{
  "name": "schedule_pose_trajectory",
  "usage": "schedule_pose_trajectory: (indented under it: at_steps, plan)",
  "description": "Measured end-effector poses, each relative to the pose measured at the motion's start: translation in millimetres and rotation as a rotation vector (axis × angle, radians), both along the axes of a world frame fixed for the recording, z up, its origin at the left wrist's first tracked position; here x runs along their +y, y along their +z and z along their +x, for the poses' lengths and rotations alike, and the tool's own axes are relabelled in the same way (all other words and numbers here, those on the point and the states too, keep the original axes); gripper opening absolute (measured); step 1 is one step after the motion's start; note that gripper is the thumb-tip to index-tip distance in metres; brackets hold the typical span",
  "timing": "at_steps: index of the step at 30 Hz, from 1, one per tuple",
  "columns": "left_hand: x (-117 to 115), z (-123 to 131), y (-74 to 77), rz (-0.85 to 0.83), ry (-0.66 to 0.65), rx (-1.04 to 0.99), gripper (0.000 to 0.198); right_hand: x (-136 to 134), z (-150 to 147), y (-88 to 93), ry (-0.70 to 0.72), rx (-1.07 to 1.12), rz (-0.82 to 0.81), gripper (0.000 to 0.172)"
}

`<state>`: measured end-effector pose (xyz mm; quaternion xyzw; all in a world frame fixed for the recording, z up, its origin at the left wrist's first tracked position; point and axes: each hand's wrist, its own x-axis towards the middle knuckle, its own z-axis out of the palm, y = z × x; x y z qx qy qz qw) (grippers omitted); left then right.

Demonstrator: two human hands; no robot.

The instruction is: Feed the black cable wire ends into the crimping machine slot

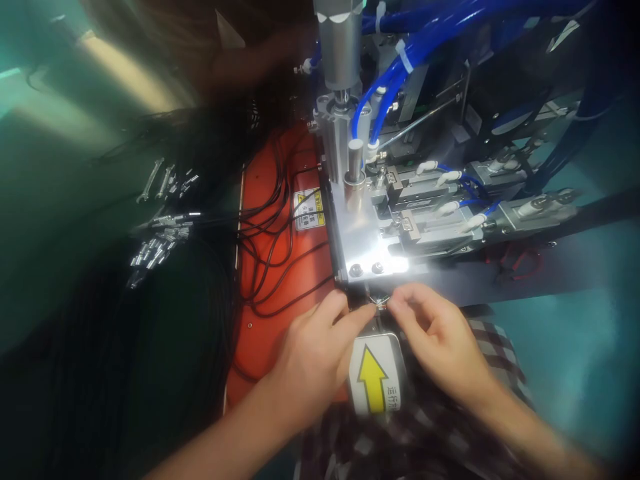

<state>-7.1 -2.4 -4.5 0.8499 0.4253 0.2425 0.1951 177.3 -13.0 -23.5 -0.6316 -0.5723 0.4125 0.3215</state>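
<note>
At the front edge of a metal machine, my left hand is closed, its index finger stretched to a small shiny part below the bright plate. From the other side my right hand pinches with thumb and forefinger at the same spot. What either hand holds is too small and partly hidden by the fingers. Just under the hands is a white plate with a yellow arrow, pointing toward the machine.
Black cables cross an orange surface with a warning label. Left of it lie several small metal pieces and wrenches. Blue air hoses and pneumatic cylinders fill the right. A blurred arm of another person shows at the back.
</note>
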Motion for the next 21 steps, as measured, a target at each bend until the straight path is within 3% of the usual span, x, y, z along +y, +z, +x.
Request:
schedule_pose_trajectory:
  at_steps: [4, 8, 13, 21]
  plan:
    - [-1, -1, -0.2, -0.010, -0.008, 0.009, 0.030, 5, 2, 7.7, 0.025, -0.088, -0.075, 0.021]
    - [-1, 0, -1.1, -0.005, -0.001, 0.003, 0.031, 7, 8, 8.7, 0.007, 0.049, -0.170, 0.020]
    - [0, 0, -1.2, -0.001, -0.006, 0.007, 0.029, 4, 5, 4.1, -0.060, 0.107, -0.101, 0.016]
    - [-2, -2, -1.9, -0.014, -0.016, 0.000, 0.031, 3, 3, -2.2, 0.020, 0.100, 0.005, 0.014]
